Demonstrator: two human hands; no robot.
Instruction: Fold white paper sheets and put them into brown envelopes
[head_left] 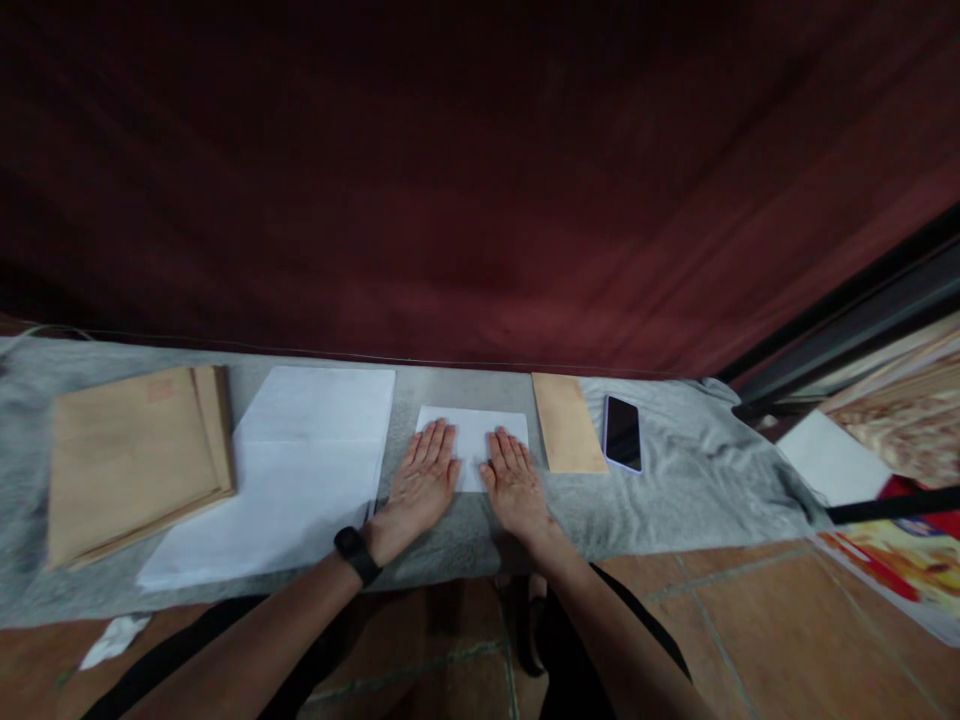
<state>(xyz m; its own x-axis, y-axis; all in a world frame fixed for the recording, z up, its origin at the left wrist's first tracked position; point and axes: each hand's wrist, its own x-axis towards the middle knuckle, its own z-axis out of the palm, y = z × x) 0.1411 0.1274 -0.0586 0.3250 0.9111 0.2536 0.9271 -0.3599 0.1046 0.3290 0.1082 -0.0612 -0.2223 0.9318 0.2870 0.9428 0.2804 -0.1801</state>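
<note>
Via the head view, I see my left hand (421,485) and right hand (517,487) flat, fingers outstretched, on a smooth white paper rectangle (471,445) nearer the plush gray cloth's (701,470) far edge.

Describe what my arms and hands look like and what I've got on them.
Your left hand and right hand are ungloved. A black band, probably a watch, circles your left wrist; your right wrist looks bare. No sleeves show on either forearm.
</note>
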